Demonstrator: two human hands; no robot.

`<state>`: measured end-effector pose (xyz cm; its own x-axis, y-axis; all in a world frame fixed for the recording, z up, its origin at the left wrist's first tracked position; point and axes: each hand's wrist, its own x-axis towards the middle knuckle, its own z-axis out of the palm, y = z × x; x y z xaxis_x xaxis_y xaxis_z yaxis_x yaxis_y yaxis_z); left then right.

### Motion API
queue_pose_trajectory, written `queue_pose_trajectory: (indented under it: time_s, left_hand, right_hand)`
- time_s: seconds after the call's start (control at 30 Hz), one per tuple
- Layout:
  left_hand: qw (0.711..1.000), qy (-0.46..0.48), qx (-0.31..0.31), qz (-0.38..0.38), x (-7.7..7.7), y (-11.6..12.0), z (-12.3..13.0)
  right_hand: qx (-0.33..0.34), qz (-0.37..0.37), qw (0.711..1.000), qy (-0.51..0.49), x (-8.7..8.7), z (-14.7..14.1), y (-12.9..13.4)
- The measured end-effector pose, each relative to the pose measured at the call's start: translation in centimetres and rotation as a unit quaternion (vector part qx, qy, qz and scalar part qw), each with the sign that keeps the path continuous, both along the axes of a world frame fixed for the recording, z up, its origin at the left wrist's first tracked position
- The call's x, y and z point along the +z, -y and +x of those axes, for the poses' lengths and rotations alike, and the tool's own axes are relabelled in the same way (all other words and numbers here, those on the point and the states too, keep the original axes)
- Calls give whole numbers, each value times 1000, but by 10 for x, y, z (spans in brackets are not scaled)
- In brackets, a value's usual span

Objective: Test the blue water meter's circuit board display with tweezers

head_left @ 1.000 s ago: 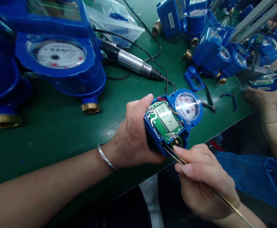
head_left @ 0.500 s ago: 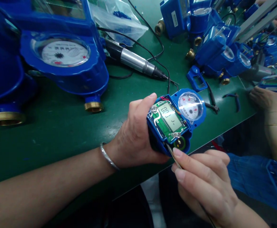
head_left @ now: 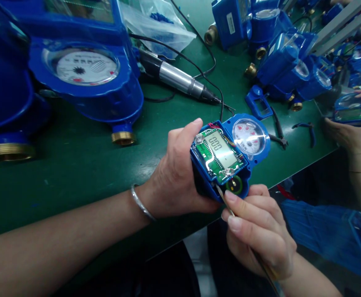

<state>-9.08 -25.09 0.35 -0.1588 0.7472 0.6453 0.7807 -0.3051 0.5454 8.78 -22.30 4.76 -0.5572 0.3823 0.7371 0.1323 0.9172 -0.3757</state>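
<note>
My left hand (head_left: 175, 179), with a silver bangle at the wrist, is wrapped round a blue meter (head_left: 251, 163) whose housing is uncovered. Inside it show a green circuit board (head_left: 209, 155), a small display (head_left: 222, 149) with digits, and coloured wires along the edge. A round clear dial sits at the meter's upper right. My right hand (head_left: 257, 231) pinches a thin metal tool (head_left: 226, 203), its tip touching the housing's lower edge beside the board. What the tip meets there is too small to tell.
Large blue meters (head_left: 87, 93) stand at the left. A silver-black electric screwdriver (head_left: 180, 78), plastic bag (head_left: 158, 27), blue frame (head_left: 258, 102) and pliers (head_left: 278, 130) lie on the green table (head_left: 75, 177). More meters (head_left: 279, 57) and another person's hands (head_left: 350, 134) are at the right.
My right hand has shifted slightly left, its fingers curled closer to the meter. The display now reads differently. At the right, the other person's hands have moved on their meter.
</note>
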Motion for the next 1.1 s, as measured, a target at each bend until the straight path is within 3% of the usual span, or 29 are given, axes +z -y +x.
queue_pose_trajectory:
  time_s: [0.13,0.27,0.37,0.7,0.97,1.1]
  left_hand:
    - [1000,7,1,-14,-1,0,0]
    - [1000,3,3,-3,-1,-1,1]
    - [1000,4,0,4,-2,-1,0]
    - [1000,3,18,21,-4,0,3]
    - [1000,-19,10,23,-3,0,2]
    - [1000,-11,6,21,-4,-1,0]
  right_hand:
    - [11,7,999,44,8,5,-4]
    - [79,62,983,152,28,8,-20]
    - [102,78,979,159,36,6,-29]
    - [33,-43,998,-31,-7,-5,-8]
    - [15,-177,972,-156,-14,-15,1]
    - [26,-168,973,-158,-11,-12,3]
